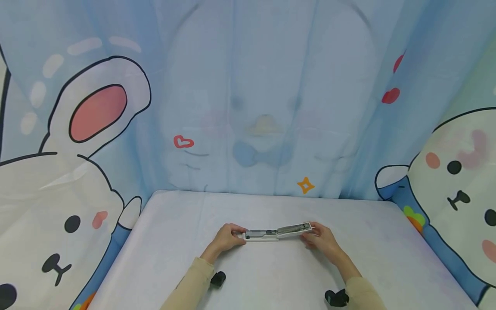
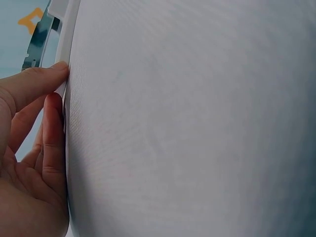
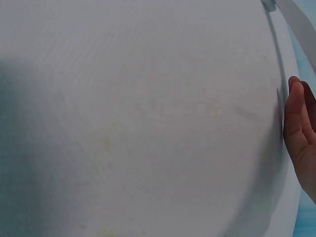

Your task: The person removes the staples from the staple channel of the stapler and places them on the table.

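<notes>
A white stapler [image 1: 261,235] is folded wide open over the table, its metal inside facing up. The left half lies low and level, while the right half slants up from the hinge. My left hand [image 1: 228,237] pinches the left end between thumb and fingers; the left wrist view shows the thumb against the stapler's white edge [image 2: 67,37]. At the raised right end, my right hand [image 1: 323,242] holds the tip, other fingers just below it. In the right wrist view the stapler's white arm [image 3: 298,27] rises above the curled fingers [image 3: 295,106].
A white cloth covers the table [image 1: 271,275]. Behind it hangs a light blue curtain [image 1: 263,86] with cartoon animals. Black wrist devices [image 1: 218,279] sit under both sleeved forearms.
</notes>
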Motion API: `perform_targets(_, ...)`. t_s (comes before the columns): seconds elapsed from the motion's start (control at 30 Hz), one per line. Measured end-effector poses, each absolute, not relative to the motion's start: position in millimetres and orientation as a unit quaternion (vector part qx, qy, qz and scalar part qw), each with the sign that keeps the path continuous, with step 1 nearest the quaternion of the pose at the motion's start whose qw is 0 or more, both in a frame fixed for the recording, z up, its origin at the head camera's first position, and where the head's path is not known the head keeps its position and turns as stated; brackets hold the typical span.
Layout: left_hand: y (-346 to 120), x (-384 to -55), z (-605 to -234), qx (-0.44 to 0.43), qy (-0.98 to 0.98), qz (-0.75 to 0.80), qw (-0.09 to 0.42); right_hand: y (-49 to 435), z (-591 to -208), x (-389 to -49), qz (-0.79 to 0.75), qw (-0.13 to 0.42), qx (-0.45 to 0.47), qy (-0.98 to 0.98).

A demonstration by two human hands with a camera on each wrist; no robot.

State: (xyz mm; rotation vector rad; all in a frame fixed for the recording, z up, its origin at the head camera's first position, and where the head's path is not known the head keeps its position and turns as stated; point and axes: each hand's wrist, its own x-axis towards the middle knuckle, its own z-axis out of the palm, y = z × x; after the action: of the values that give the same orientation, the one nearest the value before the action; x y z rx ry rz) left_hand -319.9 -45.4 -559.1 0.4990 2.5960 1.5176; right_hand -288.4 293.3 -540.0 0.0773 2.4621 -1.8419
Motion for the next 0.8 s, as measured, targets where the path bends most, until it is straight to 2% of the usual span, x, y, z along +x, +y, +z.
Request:
perform_targets(0.53, -45.1, -322.2, -554.3, 0.167, 0.839, 0.514, 0.059, 304.4, -526.8, -283.2, -0.534, 0.016, 0.023, 0.845)
perform_targets(0.8, -45.6, -320.2, -555.1, 0.158, 0.840, 0.516, 0.059, 309.9, -500.4, -271.1, -0.496, -0.030, -0.007, 0.868)
